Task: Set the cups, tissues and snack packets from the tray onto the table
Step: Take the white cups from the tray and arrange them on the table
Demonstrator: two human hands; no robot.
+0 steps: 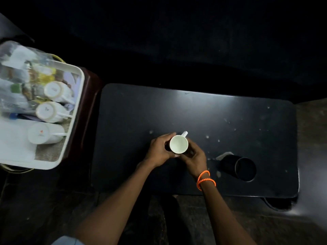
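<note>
A cup with a white inside (178, 144) stands upright at the middle of the black table (212, 112), its white handle pointing away from me. My left hand (160, 150) wraps its left side and my right hand (193, 156), with orange bands on the wrist, holds its right side. On the left sits the white tray (77, 96). It carries three white cups lying on their sides (53, 91) (46, 111) (41, 133), clear snack packets (23, 82) and white tissues (12, 138).
A black cup (245, 168) stands on the table to the right of my hands, near the front edge. The tray rests on a dark red stool (88, 106) beside the table's left end. Dark floor surrounds the table.
</note>
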